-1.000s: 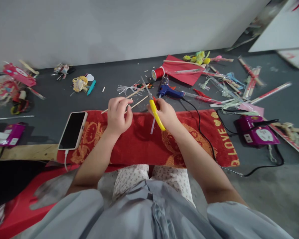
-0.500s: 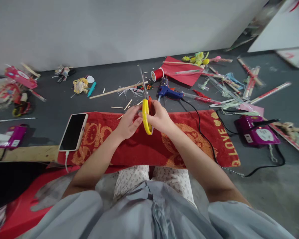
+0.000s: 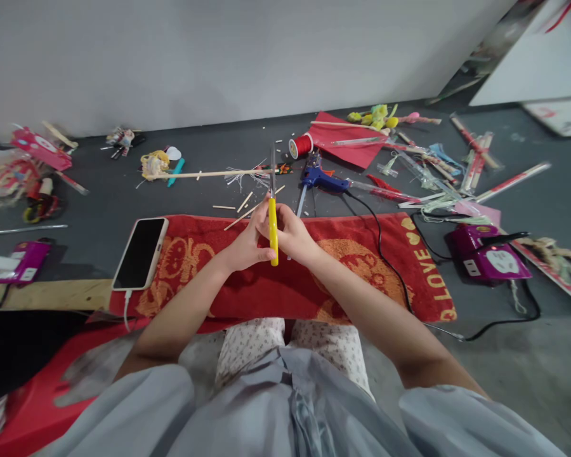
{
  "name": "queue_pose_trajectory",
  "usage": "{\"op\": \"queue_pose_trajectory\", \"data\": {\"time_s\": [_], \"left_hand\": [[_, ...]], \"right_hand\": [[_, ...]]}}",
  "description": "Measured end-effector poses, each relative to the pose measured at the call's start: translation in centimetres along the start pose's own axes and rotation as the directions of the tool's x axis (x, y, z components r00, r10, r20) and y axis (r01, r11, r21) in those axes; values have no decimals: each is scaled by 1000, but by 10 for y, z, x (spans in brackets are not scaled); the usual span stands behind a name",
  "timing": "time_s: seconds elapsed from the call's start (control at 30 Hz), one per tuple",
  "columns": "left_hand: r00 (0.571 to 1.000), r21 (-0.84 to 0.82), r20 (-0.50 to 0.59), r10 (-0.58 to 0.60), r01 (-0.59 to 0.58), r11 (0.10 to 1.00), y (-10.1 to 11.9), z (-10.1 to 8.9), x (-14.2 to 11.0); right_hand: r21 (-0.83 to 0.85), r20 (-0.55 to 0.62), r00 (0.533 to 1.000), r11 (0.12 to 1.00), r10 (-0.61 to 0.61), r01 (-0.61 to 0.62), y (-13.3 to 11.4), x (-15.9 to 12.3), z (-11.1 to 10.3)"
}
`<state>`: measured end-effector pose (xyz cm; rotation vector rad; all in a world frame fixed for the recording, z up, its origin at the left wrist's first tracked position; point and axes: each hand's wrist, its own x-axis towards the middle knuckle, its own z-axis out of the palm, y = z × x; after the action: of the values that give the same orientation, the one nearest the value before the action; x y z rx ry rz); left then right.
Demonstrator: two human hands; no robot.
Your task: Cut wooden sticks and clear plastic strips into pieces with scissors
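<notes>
Yellow-handled scissors (image 3: 273, 231) are held upright and edge-on over the towel, blades pointing away from me. My right hand (image 3: 292, 235) has its fingers curled at the handle loops. My left hand (image 3: 247, 244) closes on the handle from the other side, its thumb against the lower end. Fingers partly hide the grip. A long thin wooden stick (image 3: 214, 174) lies beyond the hands, its right end at the blades; I cannot tell whether it is between them. Short cut stick pieces (image 3: 244, 202) are scattered just past my left hand.
A red towel (image 3: 285, 289) covers the table's front edge, with a phone (image 3: 140, 254) on its left. Beyond are a blue glue gun (image 3: 326, 178) with a black cord, a red thread spool (image 3: 301, 146) and red paper (image 3: 345, 136). A purple box (image 3: 490, 251) stands right.
The scissors have turned edge-on and their blades have dropped toward the stick. My left hand has closed onto the handle. The long stick has shifted left and lies more level.
</notes>
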<state>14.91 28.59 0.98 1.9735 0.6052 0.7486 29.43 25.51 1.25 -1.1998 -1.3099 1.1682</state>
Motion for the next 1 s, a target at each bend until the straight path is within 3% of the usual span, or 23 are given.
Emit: {"op": "queue_pose_trajectory", "data": {"time_s": [0.33,0.6,0.77,1.0], "left_hand": [[998,-138,9,-63,63,988,9,7,2],[995,-106,66,-71,78,991,14,5,2],[995,-140,44,-85,90,986,6,7,0],[1000,-94,15,1,1,996,-1,6,1]], "right_hand": [[-95,87,992,992,86,-78,-15,-6,-7],[-219,73,995,974,71,-54,-14,-10,-9],[-276,74,993,958,97,-73,-17,-9,-8],[-374,48,982,915,181,-150,-27,-8,-3]]}}
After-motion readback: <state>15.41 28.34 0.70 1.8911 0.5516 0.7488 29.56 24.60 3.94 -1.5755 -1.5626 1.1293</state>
